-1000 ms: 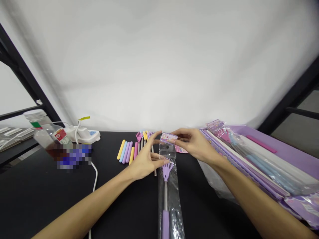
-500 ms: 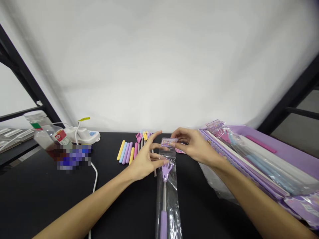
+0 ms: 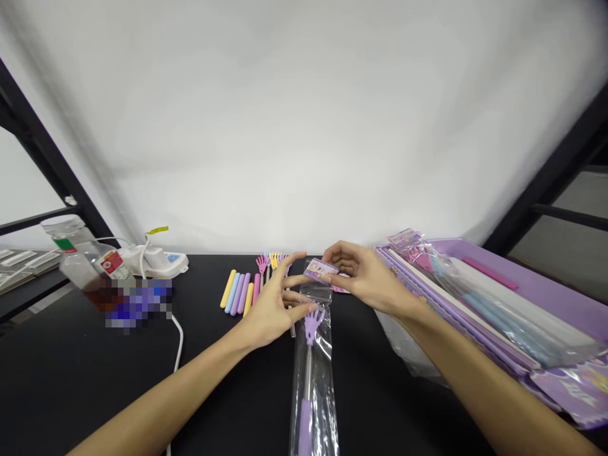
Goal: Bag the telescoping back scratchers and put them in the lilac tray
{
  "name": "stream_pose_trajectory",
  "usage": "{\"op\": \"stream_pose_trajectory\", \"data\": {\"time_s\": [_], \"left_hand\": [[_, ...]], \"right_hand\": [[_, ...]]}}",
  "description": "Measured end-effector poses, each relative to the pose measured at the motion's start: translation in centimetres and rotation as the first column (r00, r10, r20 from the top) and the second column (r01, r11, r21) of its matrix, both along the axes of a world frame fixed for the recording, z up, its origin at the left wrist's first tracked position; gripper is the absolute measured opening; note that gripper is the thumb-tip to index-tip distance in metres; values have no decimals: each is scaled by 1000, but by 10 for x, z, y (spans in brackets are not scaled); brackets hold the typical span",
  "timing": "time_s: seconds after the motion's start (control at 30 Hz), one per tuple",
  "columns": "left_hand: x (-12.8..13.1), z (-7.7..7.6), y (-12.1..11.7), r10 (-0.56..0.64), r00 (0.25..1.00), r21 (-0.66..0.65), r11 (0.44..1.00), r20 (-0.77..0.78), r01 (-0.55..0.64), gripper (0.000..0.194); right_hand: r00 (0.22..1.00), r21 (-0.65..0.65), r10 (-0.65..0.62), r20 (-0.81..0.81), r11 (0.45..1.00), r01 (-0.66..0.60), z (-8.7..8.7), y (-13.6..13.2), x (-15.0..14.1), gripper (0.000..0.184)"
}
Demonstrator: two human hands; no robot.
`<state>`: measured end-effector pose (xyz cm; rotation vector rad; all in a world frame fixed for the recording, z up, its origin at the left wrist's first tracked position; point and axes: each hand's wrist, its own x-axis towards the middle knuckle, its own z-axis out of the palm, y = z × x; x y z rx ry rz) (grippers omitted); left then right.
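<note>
A purple back scratcher (image 3: 308, 373) with a hand-shaped head lies lengthwise inside a clear plastic bag (image 3: 323, 405) on the black table. My left hand (image 3: 272, 307) grips the bag's upper part, its thumb by the scratcher's head and its index finger raised away. Between the thumb and fingers of my right hand (image 3: 363, 278) is a small printed purple card (image 3: 321, 270), tilted over the bag's top end. Beyond my left hand lie several pastel handles (image 3: 239, 293) and more hand-shaped scratcher heads (image 3: 274, 259), partly covered by that hand.
At right stands a lilac box (image 3: 456, 247) holding bagged back scratchers (image 3: 494, 310). A clear jar (image 3: 78, 259) with brown contents, a white power strip (image 3: 166, 263) and its cable (image 3: 179, 342) are on the left. The white wall (image 3: 304, 126) rises behind the table.
The card in my right hand has tilted, its left end dropping less than its right. My left hand keeps its place at the bag. The whole view has shifted slightly.
</note>
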<state>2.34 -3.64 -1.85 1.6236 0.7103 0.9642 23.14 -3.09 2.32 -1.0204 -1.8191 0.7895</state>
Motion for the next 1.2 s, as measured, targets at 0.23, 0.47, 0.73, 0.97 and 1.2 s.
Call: {"op": "stream_pose_trajectory", "data": {"time_s": [0.23,0.47,0.73,0.97,1.2], "left_hand": [[0,-5,1,11,999,7,1000,-31,-10,84],[0,-4,1,23,998,-19,1000,-54,-24,85],[0,0,1,15,998,-12,1000,-58,-16,83],[0,-1,0,1,998,-25,1000,-57,-2,82],[2,2,0,39,997,-43,998,-60,-42,85]], "right_hand": [[997,-47,27,71,999,-23,4,-4,2,22],[980,142,-37,196,990,9,2,-2,2,16],[965,237,-108,241,970,49,1,-3,-1,23],[975,213,-58,214,977,11,0,-2,-3,22],[998,11,-17,60,1000,17,2,-2,-3,12]]}}
